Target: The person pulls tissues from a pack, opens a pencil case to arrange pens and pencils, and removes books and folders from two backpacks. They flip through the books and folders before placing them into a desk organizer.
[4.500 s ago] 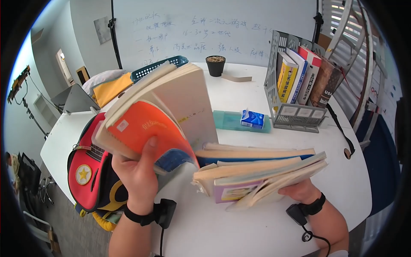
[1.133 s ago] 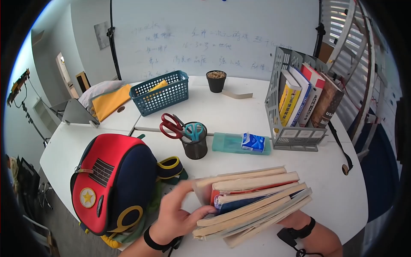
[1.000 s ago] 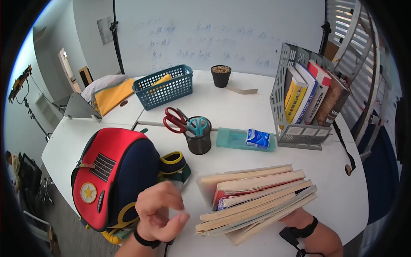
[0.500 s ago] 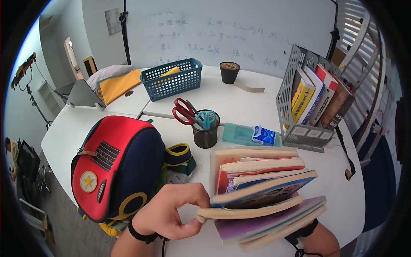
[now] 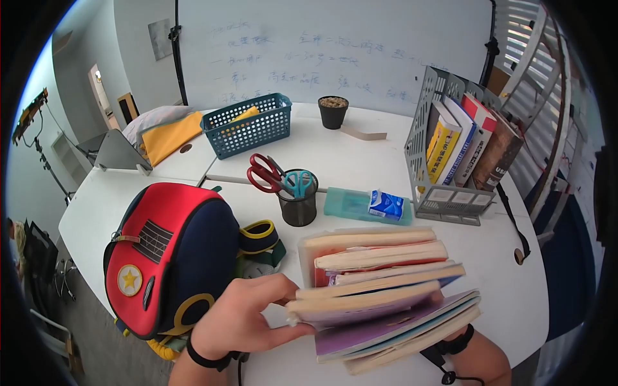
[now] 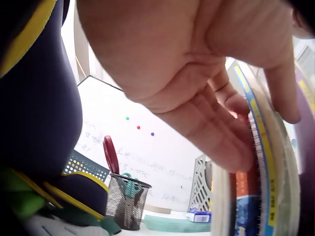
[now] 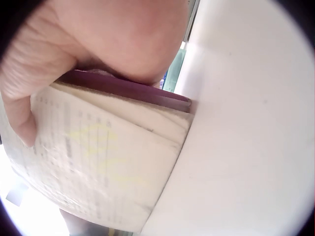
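Observation:
A row of worn books (image 5: 380,258) stands on edge, fanned out, over the near right of the table in the head view. At its left end, my left hand (image 5: 241,315) pinches a pale purple book (image 5: 367,310), thumb in front and fingers behind. In the left wrist view, the fingers (image 6: 224,142) reach among the spines, beside a red-orange one. My right hand (image 7: 108,39) grips the nearest books, its thumb over a printed page (image 7: 103,147) and the rest behind a purple book (image 7: 128,91). In the head view those books mostly hide the right hand.
A red and navy backpack (image 5: 180,257) stands left of the books. Behind them are a mesh pen cup (image 5: 297,209) with scissors, a teal case (image 5: 344,204) with a blue packet (image 5: 386,204), and a grey book rack (image 5: 450,206). A blue basket (image 5: 248,132) stands further back.
Books held up by the left hand earlier now stand beside the others. That hand let go, came back and pinched books at the left end; a gap has opened before the purple book.

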The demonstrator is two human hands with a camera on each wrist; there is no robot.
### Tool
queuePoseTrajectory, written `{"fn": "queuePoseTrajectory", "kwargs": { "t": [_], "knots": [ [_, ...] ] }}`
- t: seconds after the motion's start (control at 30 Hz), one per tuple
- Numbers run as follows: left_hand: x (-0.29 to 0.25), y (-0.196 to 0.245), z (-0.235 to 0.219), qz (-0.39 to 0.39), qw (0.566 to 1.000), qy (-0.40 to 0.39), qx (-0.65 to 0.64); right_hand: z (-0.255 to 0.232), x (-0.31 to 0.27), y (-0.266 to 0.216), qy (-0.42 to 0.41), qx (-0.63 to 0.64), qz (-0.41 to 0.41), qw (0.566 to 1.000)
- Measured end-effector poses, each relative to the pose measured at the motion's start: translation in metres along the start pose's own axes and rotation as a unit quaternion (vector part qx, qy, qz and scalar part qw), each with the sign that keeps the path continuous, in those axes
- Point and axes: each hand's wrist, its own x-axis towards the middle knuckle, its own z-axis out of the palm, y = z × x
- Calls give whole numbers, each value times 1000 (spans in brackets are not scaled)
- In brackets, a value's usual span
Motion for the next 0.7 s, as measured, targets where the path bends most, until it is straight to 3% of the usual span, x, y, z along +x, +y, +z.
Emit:
{"fn": "queuePoseTrajectory", "kwargs": {
  "t": [0.1, 0.27, 0.37, 0.4, 0.43, 0.47, 0.53, 0.63, 0.7],
  "knots": [
    [2, 1, 9, 0, 1000, 0, 9, 14, 25, -9, 3, 2, 2, 1000],
    [-6, -6, 2, -30, 994, -14, -102, 25, 41, -14, -4, 11, 1, 1000],
    [-9, -12, -2, 41, 974, -5, -222, 22, 35, -12, -8, 13, 0, 1000],
    [-12, -17, -8, 43, 958, 5, -283, 38, 60, -20, -10, 15, 0, 1000],
    [-26, -31, -6, 23, 935, 47, -351, 37, 54, -17, -11, 18, 0, 1000],
    [-37, -27, 0, -25, 885, 164, -436, 37, 53, -17, -11, 19, 0, 1000],
    [-26, -38, -5, 60, 825, 288, -483, 33, 51, -12, -14, 3, 5, 1000],
    [-23, -41, -25, 106, 789, 441, -414, 39, 57, -16, -17, 8, 3, 1000],
    [-24, -45, -27, 118, 785, 473, -382, 41, 59, -18, -19, 27, -1, 999]
  ]
}}
